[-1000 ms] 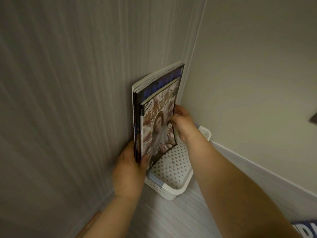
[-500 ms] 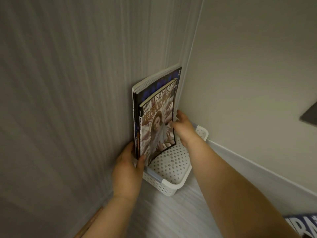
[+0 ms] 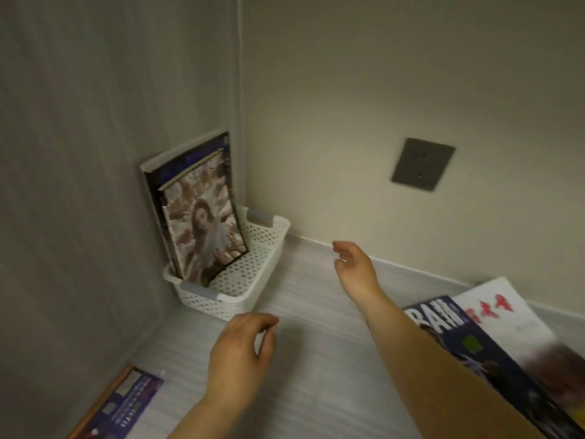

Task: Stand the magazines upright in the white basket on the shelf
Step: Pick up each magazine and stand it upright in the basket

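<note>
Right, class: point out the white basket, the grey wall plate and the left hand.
white basket (image 3: pixel 269 231): head view, far right rim.
grey wall plate (image 3: pixel 422 163): head view, centre of face.
left hand (image 3: pixel 242 354): head view, back of hand.

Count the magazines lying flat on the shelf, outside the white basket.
3. A dark blue magazine and a white magazine with red marks beside it lie at the right, partly under the right forearm; a purple magazine lies bottom left. More may be hidden.
</note>
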